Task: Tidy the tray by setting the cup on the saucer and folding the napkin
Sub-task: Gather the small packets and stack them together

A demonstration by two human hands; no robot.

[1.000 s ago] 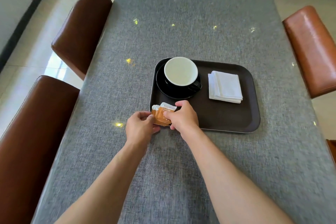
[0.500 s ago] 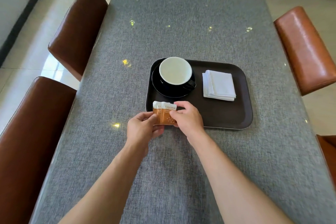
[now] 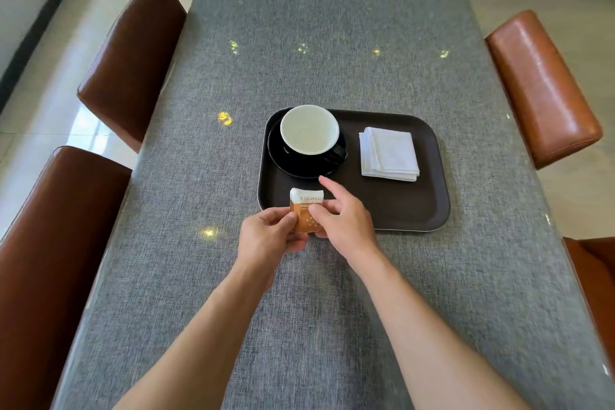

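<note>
Since the earlier frame your right index finger has lifted off the packet and now points up toward the saucer, and the packet sits more upright between your hands, its white top edge fully showing. Your left hand (image 3: pixel 271 236), just below centre of the frame, pinches the lower left corner of the orange-and-white sachet (image 3: pixel 306 210) between thumb and fingers. Your right hand (image 3: pixel 342 220) holds the sachet's right side with the thumb and curled fingers, index finger extended and free. The sachet overlaps the lower left corner of the tray (image 3: pixel 399 216); whether it touches the tray cannot be told. The tray, dark brown with rounded corners, lies right of centre on the grey woven tablecloth (image 3: pixel 299 326). The cup (image 3: pixel 309 130), black outside and pale inside, stands on the black saucer (image 3: pixel 299 168) in the tray's upper left part, handle turned toward the right. The white napkin (image 3: pixel 389 155) lies folded in a square stack in the tray's upper right part, well apart from the saucer. Both forearms enter from the bottom edge of the frame and converge on the sachet. Two brown leather chairs (image 3: pixel 129 56) stand along the left edge of the table, and an orange-brown one (image 3: pixel 542 86) at the right edge. Small bright light spots dot the cloth above and left of the tray.
</note>
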